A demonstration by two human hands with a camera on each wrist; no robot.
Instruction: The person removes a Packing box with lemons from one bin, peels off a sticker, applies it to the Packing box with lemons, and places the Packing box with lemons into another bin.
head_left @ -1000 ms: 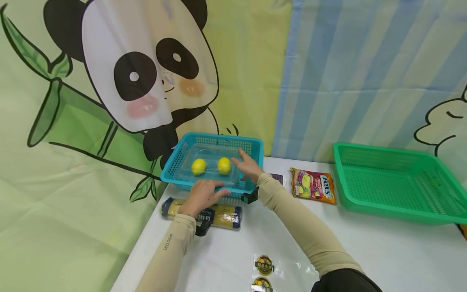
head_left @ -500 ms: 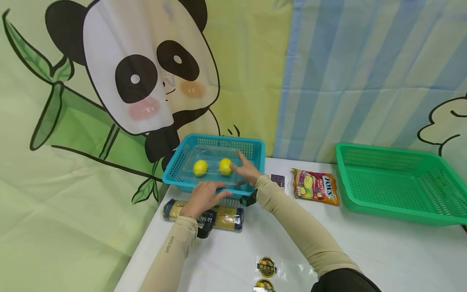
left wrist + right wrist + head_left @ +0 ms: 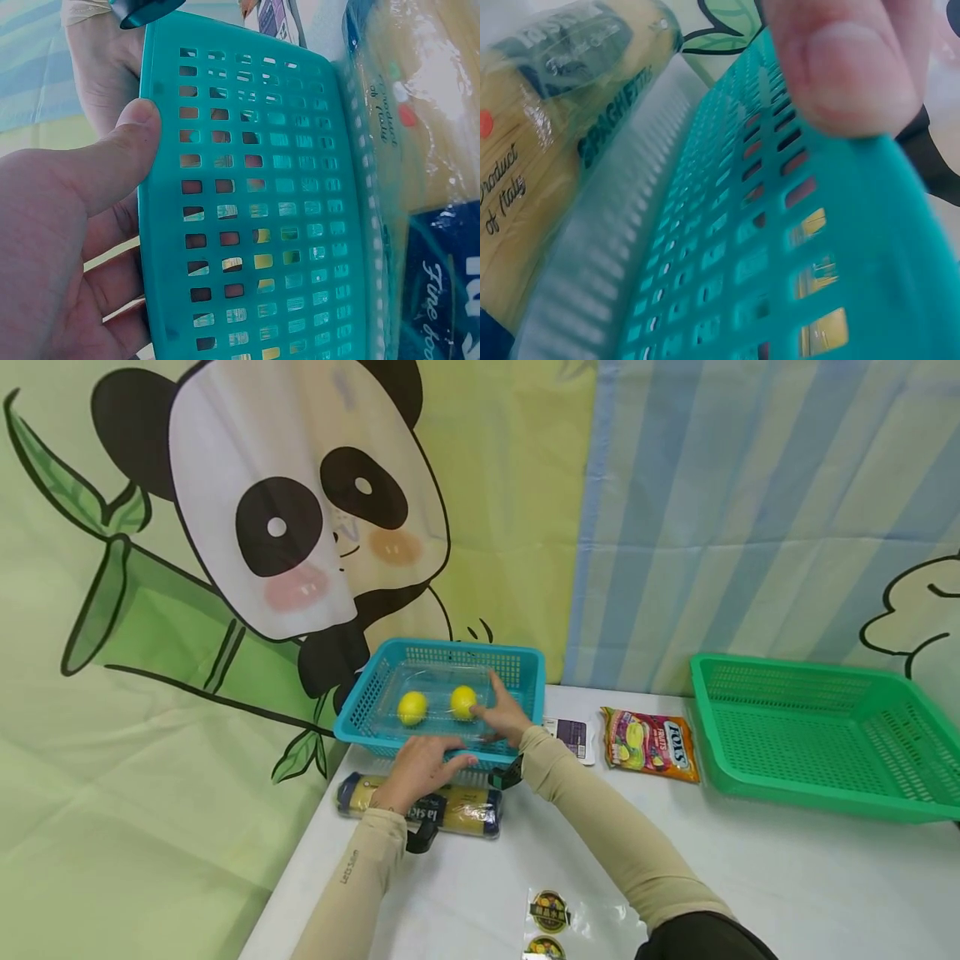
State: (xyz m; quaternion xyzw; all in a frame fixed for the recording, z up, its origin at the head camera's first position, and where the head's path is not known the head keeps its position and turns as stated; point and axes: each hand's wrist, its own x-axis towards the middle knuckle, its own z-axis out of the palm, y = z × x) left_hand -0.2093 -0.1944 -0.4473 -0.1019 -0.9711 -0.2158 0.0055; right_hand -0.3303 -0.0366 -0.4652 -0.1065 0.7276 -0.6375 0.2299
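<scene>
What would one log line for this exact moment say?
left hand: grips near rim of blue basket | right hand: on same rim, fingers inside | in basket: clear tray, two lemons | beside: spaghetti pack

Two baskets, two lemons, one spaghetti pack, one candy bag

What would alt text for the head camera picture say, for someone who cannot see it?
Two hands reach to a blue basket holding a clear box with two lemons: the left hand grips its near rim, the right hand reaches inside. A spaghetti pack, a candy bag and a green basket share the white table.
</scene>
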